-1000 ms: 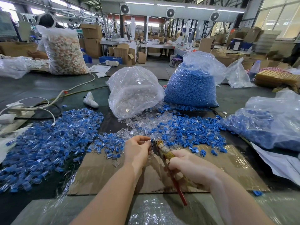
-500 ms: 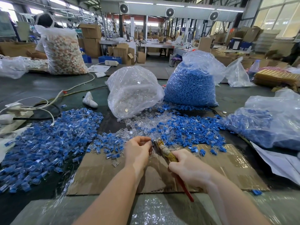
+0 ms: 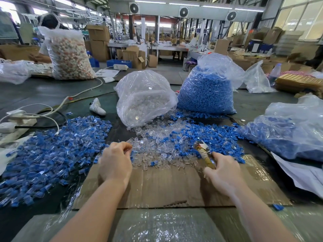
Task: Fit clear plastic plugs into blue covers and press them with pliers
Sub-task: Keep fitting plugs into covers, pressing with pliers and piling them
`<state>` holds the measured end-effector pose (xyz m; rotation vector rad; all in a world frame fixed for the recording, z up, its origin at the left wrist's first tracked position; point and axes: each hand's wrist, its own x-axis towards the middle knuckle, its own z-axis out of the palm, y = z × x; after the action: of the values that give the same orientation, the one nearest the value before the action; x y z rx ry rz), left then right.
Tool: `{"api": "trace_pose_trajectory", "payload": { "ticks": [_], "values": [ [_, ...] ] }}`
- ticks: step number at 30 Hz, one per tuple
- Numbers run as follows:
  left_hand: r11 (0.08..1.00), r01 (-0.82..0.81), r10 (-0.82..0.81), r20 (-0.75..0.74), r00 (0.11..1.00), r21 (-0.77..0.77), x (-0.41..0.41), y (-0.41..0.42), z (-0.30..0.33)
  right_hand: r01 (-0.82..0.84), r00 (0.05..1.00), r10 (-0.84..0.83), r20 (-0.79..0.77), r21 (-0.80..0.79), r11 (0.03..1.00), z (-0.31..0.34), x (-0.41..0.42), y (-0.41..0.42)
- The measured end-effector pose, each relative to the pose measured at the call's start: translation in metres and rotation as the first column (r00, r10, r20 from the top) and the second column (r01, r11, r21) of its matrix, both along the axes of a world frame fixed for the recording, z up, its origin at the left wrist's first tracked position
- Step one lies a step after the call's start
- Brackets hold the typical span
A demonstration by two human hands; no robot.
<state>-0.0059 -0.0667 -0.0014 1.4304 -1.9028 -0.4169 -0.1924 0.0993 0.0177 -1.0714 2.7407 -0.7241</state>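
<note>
My left hand [image 3: 115, 161] hovers at the near edge of the loose clear plugs [image 3: 157, 144], its fingers curled with the tips together; what they hold is hidden. My right hand [image 3: 224, 172] grips the taped handles of the pliers [image 3: 203, 151], whose jaws point up and away over the loose blue covers [image 3: 215, 137]. The two hands are well apart above the cardboard sheet [image 3: 166, 186]. A wide heap of blue covers with clear plugs in them [image 3: 52, 151] lies to the left.
Behind the loose parts stand a bag of clear plugs [image 3: 145, 98] and a bag of blue covers [image 3: 208, 91]. Another bag of blue parts [image 3: 288, 133] lies at the right. A power strip with cables [image 3: 15, 119] sits at the left. Bubble wrap [image 3: 157, 226] covers the near edge.
The hands were together at the plier jaws; now they have parted. My left hand has moved left and my right hand has moved right with the pliers.
</note>
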Motion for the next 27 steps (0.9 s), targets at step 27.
{"api": "trace_pose_trajectory", "payload": {
  "ticks": [27],
  "values": [
    [0.963, 0.265, -0.261, 0.094, 0.961, -0.039, -0.041, 0.041, -0.029, 0.086, 0.912, 0.0, -0.41, 0.189, 0.978, -0.014, -0.03, 0.002]
  ]
}}
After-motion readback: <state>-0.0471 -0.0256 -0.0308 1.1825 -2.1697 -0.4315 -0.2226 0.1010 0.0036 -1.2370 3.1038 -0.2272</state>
